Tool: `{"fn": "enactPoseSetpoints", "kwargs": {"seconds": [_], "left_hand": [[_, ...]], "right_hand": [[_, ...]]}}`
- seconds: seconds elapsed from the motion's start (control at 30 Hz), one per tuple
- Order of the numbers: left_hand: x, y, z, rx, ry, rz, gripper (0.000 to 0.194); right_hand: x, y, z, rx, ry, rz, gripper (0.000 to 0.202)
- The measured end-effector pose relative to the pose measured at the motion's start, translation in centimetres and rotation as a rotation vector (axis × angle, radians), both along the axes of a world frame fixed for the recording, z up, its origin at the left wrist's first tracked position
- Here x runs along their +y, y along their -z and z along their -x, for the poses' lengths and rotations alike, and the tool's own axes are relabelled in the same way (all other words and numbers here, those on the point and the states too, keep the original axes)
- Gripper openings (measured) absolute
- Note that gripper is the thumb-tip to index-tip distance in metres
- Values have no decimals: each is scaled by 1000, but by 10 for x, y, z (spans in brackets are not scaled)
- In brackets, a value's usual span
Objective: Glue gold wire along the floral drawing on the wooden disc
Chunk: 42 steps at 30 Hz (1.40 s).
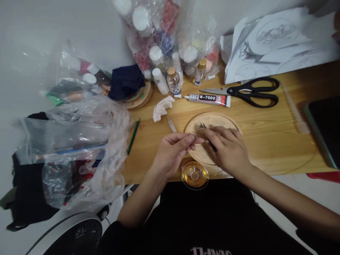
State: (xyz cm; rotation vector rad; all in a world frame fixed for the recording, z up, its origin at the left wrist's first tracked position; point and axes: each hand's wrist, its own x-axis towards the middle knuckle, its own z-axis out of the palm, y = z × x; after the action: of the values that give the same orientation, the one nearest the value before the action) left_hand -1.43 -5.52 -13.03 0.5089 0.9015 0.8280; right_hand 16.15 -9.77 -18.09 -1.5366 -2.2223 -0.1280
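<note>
My left hand (176,150) is closed in a pinch, thumb against fingertips, left of a round wooden disc (196,156). What it pinches, if anything, is too fine to make out. My right hand (230,147) rests over the disc, its fingers closed on a slim dark tool (213,146). The tool's narrow tip points away from me, and its kind is partly hidden by the fingers. Fine line drawings of flowers cover the pale disc. Just below the hands, a clear spool of golden thread or wire (195,174) lies at the table's front edge.
Behind the disc lie a B-7000 glue tube (208,99), black-handled scissors (255,91) and a crumpled tissue (163,107). Small bottles (174,80) and bead bags stand farther back. A green pencil (133,136) and plastic bags (90,117) are left; a dark device (325,131) lies right.
</note>
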Motion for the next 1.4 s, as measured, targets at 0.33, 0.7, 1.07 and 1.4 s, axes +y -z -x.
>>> {"fn": "enactPoseSetpoints", "kwargs": {"seconds": [0.33,0.7,1.07,1.4], "left_hand": [[-4,-6,-6,-24,53,-28,34],[-9,-8,-5,-52,115,-88,24],[-7,-13,-7,-51,93,-7,32],[-8,-12,-7,-72,124,-67,25]], "right_hand": [[1,-1,0,-32,-7,-37,34],[0,0,-1,-2,-36,-31,33],[0,-1,1,-24,-12,-51,34],[0,0,-1,14,-45,-44,36]]}}
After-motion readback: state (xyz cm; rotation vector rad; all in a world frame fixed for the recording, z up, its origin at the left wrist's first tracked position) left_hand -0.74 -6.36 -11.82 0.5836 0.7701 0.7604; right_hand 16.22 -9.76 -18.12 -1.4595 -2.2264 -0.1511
